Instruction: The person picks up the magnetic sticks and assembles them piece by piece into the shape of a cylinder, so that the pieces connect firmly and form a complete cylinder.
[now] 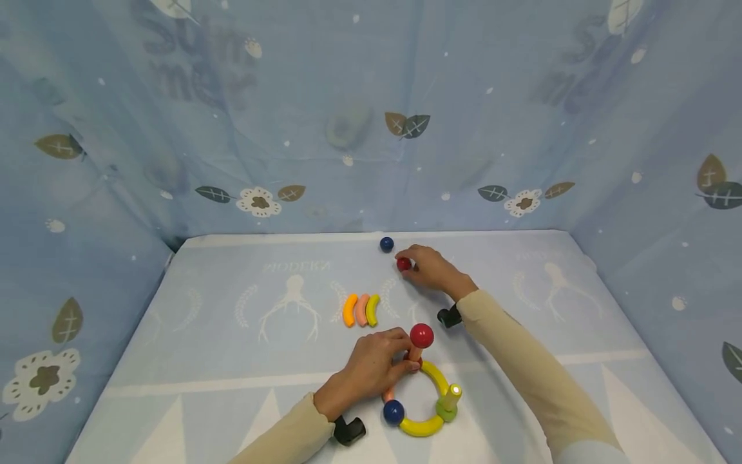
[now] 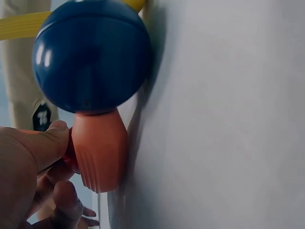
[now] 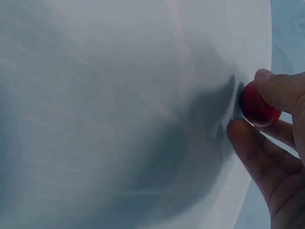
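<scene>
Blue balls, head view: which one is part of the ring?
The nearer blue ball, joined into the ring between a pink piece and a yellow one. The other blue ball lies loose near the far edge of the table.

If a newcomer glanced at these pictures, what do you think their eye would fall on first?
Probably the colourful ring at the near side of the table, gripped by the left hand and topped by a raised red ball. Next might come the right hand farther back, holding a loose red ball near a loose blue ball. Three small curved pieces lie side by side mid-table.
</scene>
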Demonstrator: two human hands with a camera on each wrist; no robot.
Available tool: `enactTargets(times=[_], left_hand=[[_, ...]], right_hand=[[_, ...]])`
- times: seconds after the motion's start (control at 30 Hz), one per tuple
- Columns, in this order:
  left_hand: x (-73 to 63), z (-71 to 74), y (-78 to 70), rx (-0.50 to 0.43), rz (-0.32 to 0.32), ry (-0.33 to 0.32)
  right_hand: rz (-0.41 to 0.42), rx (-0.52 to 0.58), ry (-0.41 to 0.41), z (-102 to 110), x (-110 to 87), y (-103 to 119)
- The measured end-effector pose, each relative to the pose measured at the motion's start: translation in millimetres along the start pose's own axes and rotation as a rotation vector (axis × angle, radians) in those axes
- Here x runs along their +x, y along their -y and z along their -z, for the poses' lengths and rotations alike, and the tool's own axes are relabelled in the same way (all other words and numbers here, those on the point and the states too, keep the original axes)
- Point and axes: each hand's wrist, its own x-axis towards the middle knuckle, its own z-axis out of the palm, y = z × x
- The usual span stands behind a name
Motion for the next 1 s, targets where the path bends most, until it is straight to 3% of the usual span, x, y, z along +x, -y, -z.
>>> enactTargets(times=[0.13,0.23,0.53,0.77,1.0], left_hand=[[0.7,-1.2,-0.8,0.014,-0.002,-0.009],[0.9,-2.5,-0.2,0.009,-0.008,-0.011],[1.6,-2.0,1.6,-0.005,-0.011,-0.035],[0.1,-2.5,2.7,-0.031,-0.014,-0.058],[-0.1,-4.4,4.0,-0.028,-0.012,-0.064]], right_hand=[[-0.010,0.119,-0.085,-9,-23.8,-5],[-0.018,0.267,-0.171,-15,-49.6,-5],[0.109,0.632,-0.294,-3,-130.5,17],[0.182,0.733,-0.364,16,-181.2,47],[0.194,0.827,-0.402,21,-214.7,69]])
